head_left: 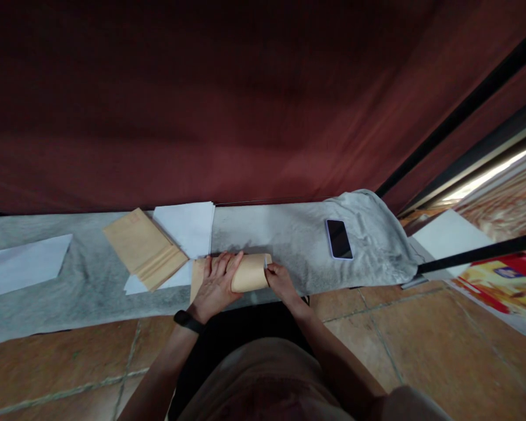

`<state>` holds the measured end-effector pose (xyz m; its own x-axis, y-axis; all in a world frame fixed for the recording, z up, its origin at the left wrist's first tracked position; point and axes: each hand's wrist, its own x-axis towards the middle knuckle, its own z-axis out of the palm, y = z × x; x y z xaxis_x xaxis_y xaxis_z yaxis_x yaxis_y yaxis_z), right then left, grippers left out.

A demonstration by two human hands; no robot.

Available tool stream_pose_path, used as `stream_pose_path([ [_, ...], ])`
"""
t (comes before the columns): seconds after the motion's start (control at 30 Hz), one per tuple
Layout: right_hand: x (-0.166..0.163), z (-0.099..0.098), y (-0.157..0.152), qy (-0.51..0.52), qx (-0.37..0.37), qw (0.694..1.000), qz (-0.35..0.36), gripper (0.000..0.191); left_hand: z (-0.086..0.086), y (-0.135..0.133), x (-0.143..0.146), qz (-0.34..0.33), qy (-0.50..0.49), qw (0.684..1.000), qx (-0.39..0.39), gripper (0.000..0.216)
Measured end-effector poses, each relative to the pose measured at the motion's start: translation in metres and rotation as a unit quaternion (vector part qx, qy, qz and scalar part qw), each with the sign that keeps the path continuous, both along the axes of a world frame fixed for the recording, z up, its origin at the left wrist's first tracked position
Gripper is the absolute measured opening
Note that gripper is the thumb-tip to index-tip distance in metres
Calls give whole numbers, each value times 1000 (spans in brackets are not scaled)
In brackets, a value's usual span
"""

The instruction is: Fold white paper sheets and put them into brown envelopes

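Observation:
A brown paper envelope (253, 279) lies in front of me on the grey cloth, its near side bulging upward. My left hand (219, 280), with a black band on the wrist, presses flat on its left part, fingers spread. At the envelope's right end my right hand (280, 279) is closed, fingertips gripping the edge, where a sliver of white shows. Whether the fingertips also hold that white piece I cannot tell. To the left, a fanned stack of brown envelopes (135, 242) rests partly over white paper sheets (186, 225).
A phone (339, 239) lies on the grey cloth (284, 228) at right. Another white sheet (26, 263) is at far left. A dark red curtain (245, 117) hangs behind. Black bars (477, 254) and a red-yellow printed package (504, 286) stand at right, above floor tiles.

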<state>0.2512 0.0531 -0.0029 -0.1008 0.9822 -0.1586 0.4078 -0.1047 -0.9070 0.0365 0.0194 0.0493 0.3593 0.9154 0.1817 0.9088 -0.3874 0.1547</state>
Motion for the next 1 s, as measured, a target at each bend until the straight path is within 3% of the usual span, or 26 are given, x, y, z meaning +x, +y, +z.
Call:
stream_pose_path([
  [0.2, -3, -7, -4, 32, 13, 995, -98, 4, 1, 2, 1, -9, 5, 1000, -1, 108],
  [0.33, -4, -11, -3, 80, 27, 983, -161, 19, 1, 4, 1, -17, -1, 1000, -1, 107],
  [0.43, -3, -15, 0, 127, -17, 982, -139, 24, 1, 6, 1, -22, -6, 1000, -1, 105],
  [0.57, -1, -18, 5, 154, -55, 981, -101, 9, 4, 10, 2, -31, -10, 999, -7, 105],
  [0.87, -2, -22, 6, 185, -67, 974, -113, 13, 2, 15, 3, -38, -21, 999, -19, 107],
  [1.0, -1, -24, 5, 197, -46, 972, -120, 16, -2, 9, 3, -4, -88, 996, -22, 104],
])
